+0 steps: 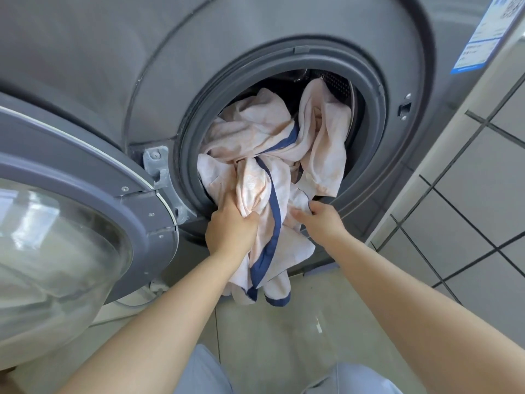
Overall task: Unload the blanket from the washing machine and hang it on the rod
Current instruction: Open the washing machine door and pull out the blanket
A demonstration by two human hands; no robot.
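Observation:
A pale pink blanket (255, 135) with a blue border spills out of the round opening of the grey washing machine (159, 89). Much of it lies bunched inside the drum, and one end hangs down over the rubber door seal (372, 89) toward the floor. My left hand (231, 231) grips a gathered fold of the blanket just below the opening. My right hand (321, 220) pinches the fabric's edge a little to the right, at the lower rim. No rod is in view.
The machine's door (85, 177), grey-framed with a domed glass window, stands swung open at the left, close to my left arm. A white tiled wall (477, 177) rises at the right. Light floor tiles (284, 331) lie below, with my knees at the bottom edge.

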